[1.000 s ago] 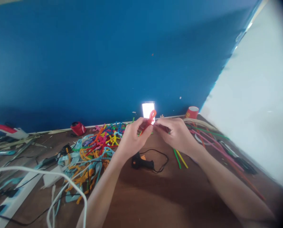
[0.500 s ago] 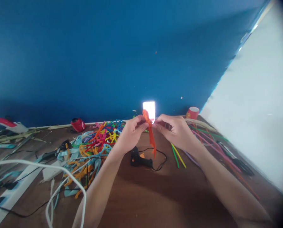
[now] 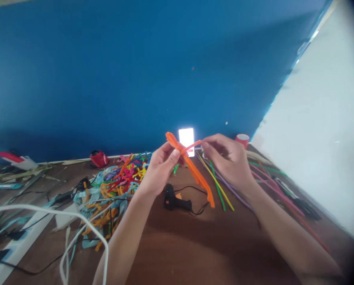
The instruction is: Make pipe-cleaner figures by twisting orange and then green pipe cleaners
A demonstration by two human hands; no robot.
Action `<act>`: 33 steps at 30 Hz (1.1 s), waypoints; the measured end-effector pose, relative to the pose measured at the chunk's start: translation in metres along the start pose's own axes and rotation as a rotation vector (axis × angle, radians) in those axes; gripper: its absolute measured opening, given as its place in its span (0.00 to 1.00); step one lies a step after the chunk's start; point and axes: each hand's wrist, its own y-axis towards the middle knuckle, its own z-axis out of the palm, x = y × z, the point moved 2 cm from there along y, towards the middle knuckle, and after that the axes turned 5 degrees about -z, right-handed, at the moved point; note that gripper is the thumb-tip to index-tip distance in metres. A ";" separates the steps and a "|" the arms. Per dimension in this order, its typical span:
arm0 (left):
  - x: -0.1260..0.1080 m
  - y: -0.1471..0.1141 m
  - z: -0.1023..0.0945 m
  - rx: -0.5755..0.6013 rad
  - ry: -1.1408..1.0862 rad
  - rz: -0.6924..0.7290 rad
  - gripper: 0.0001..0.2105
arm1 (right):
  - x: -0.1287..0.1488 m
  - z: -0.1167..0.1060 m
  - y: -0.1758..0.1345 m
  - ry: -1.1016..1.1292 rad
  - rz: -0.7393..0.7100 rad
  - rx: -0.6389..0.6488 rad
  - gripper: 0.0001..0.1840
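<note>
My left hand [image 3: 162, 166] pinches a bundle of orange pipe cleaners [image 3: 197, 174] at its middle, thumb on top. The bundle's looped end points up and left, and its loose ends hang down to the right. A single orange strand sticks out from the pinch, and my right hand [image 3: 229, 158] grips its tip between thumb and fingers. Behind the bundle a phone [image 3: 186, 136] with a glaring screen leans on the wall. Below the hands a black glue gun [image 3: 177, 200] lies on the table with its cable looped.
Colourful bent pipe cleaners [image 3: 105, 198] pile up on the left, near a white power strip [image 3: 19, 241] and a white cable [image 3: 84, 221]. Straight green and yellow pipe cleaners [image 3: 220, 184] lie right of centre. A red tape roll [image 3: 242, 139] stands by the blue wall [image 3: 135, 79].
My right hand has moved right, away from the left, drawing one orange strand out sideways. The bundle has tilted, its lower ends swinging to the right.
</note>
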 end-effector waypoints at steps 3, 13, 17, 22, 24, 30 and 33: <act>0.002 0.002 0.000 -0.064 0.093 -0.039 0.10 | 0.008 -0.004 -0.002 -0.106 -0.097 -0.105 0.09; 0.002 0.004 -0.004 -0.104 0.138 -0.110 0.11 | 0.013 0.009 -0.005 -0.382 -0.420 0.162 0.12; 0.001 0.003 -0.003 -0.080 0.092 -0.131 0.12 | 0.016 0.006 -0.007 -0.502 -0.448 0.244 0.11; 0.000 0.002 -0.004 -0.035 0.120 -0.124 0.11 | 0.017 0.008 -0.008 -0.534 -0.451 0.247 0.10; -0.001 0.002 -0.007 -0.045 0.180 -0.097 0.11 | 0.015 0.009 -0.008 -0.543 -0.446 0.266 0.10; -0.002 0.002 -0.007 -0.033 0.350 -0.065 0.10 | 0.014 0.005 -0.005 -0.621 -0.445 0.271 0.09; -0.001 0.003 -0.006 -0.069 0.409 -0.043 0.11 | 0.014 0.005 -0.004 -0.709 -0.477 0.308 0.10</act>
